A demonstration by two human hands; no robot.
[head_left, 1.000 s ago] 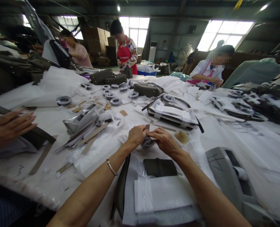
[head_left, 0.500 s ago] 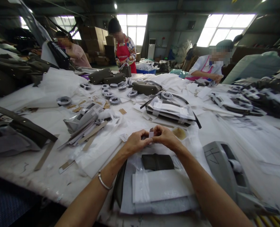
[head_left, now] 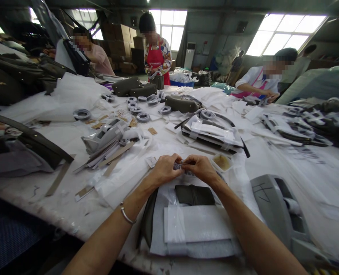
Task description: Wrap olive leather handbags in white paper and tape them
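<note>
My left hand [head_left: 166,169] and my right hand [head_left: 201,168] meet fingertip to fingertip just above the table, both pinched on a small grey piece [head_left: 180,167] between them that is mostly hidden by the fingers. A silver bangle circles my left wrist. Directly below the hands lies a dark olive bag part [head_left: 194,194] wrapped partly in white foam sheet [head_left: 198,228] and clear plastic.
A grey tape dispenser [head_left: 282,212] stands at my right. A small dish of yellowish glue [head_left: 221,161] sits beyond my right hand. Wrapped bags [head_left: 212,133], tape rolls [head_left: 137,109] and card strips [head_left: 109,156] cover the white table. Three people work at the far side.
My hands dropped a little toward the table and closed tighter over the small piece, which showed more clearly before. The other person's hand at the far left has withdrawn.
</note>
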